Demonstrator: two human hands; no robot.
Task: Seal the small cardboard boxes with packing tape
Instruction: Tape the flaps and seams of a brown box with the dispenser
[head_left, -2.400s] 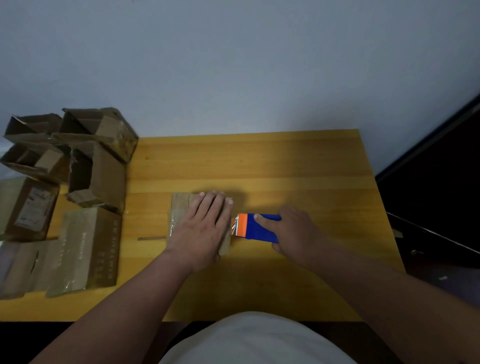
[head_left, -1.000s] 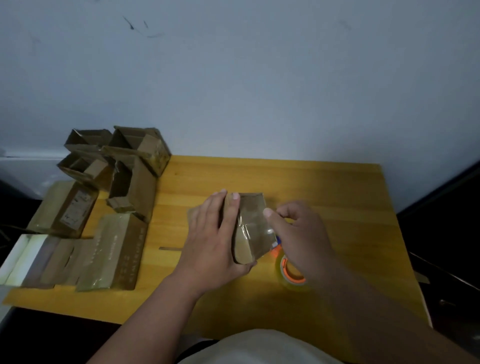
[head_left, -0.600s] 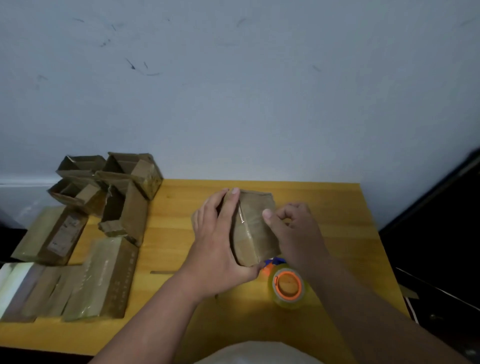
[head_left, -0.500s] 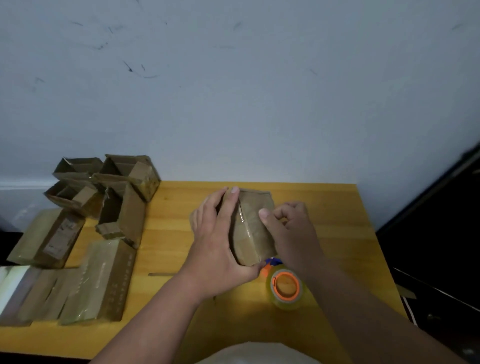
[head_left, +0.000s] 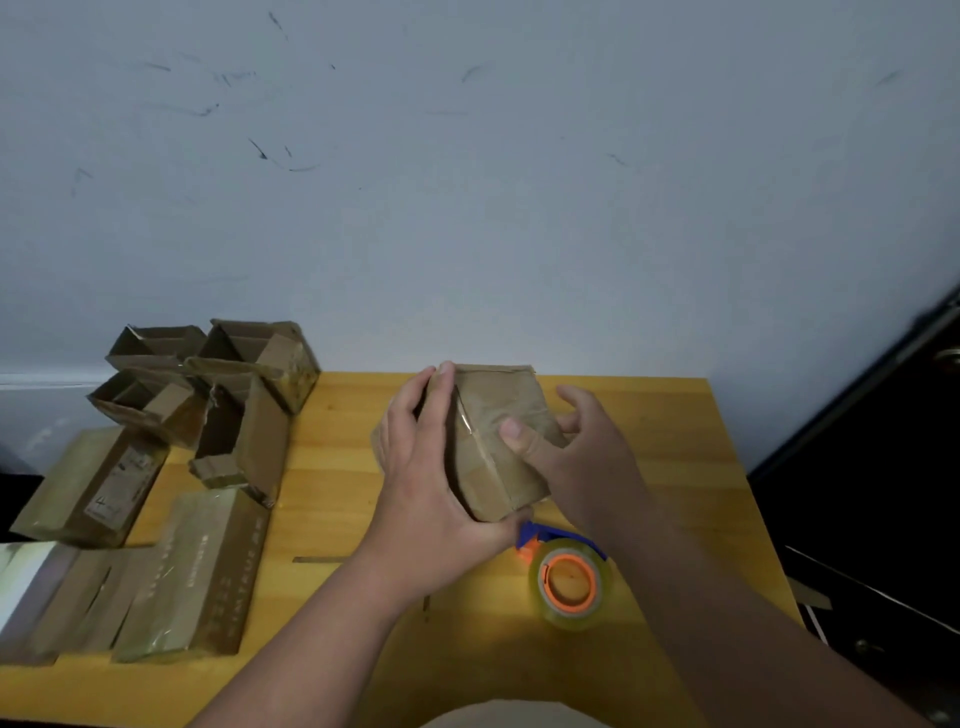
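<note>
Holding small brown box up between both hands, above yellow wooden surface. Left hand gripping box's left side, fingers lying along top edge, thumb curling under bottom corner. Right hand gripping box's right side, thumb pressing on shiny tape on front face. Tape roll with blue and orange holder lying on surface just below right hand. Pile of open boxes and flat boxes sitting well left of left hand.
</note>
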